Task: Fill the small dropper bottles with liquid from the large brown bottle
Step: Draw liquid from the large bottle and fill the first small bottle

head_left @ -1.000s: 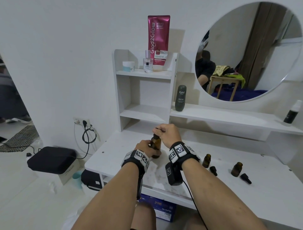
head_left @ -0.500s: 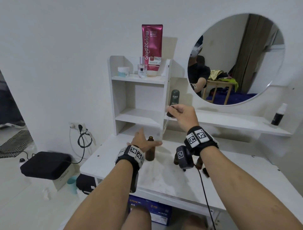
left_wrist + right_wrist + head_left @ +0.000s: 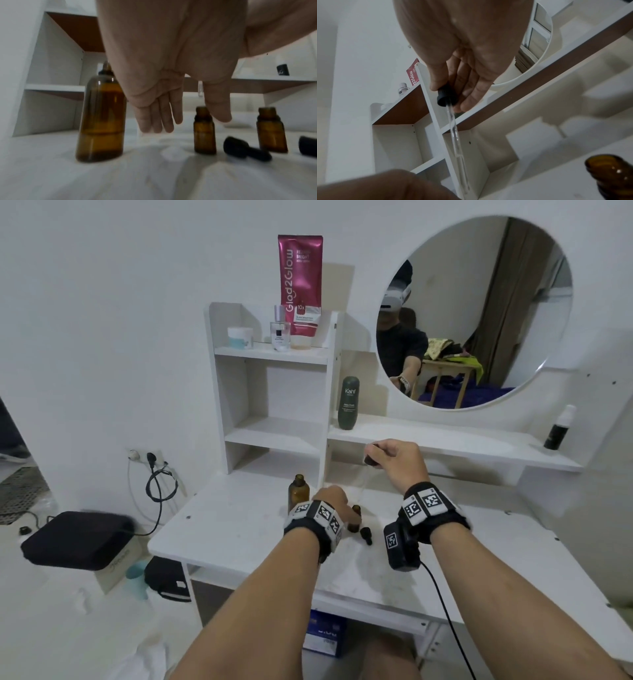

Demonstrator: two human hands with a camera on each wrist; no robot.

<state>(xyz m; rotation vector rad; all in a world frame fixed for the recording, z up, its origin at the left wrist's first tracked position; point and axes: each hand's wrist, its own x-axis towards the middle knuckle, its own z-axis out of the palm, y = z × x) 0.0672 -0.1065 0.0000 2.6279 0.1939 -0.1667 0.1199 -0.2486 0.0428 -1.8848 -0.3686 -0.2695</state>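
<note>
The large brown bottle (image 3: 298,491) (image 3: 101,117) stands uncapped on the white table (image 3: 239,529), partly full of amber liquid. My right hand (image 3: 376,455) (image 3: 450,97) pinches the black dropper cap (image 3: 447,97), and its glass pipette (image 3: 457,138) hangs down toward a small brown bottle (image 3: 356,517) (image 3: 204,129). My left hand (image 3: 334,498) (image 3: 187,124) hovers with straight fingers right beside that bottle's neck, gripping nothing. A second small bottle (image 3: 271,129) (image 3: 611,173) stands to the right. A loose black dropper cap (image 3: 366,535) (image 3: 245,148) lies between them.
A white shelf unit (image 3: 270,354) rises just behind the bottles, bearing a pink tube (image 3: 300,289) and a perfume bottle (image 3: 280,332). A dark Kahf bottle (image 3: 348,404) and a black spray bottle (image 3: 558,428) stand on the long shelf under the round mirror (image 3: 479,309).
My right hand lifted the dropper out of the large bottle and carried it right, down over a small bottle. My left hand let go of the large bottle and moved right.
</note>
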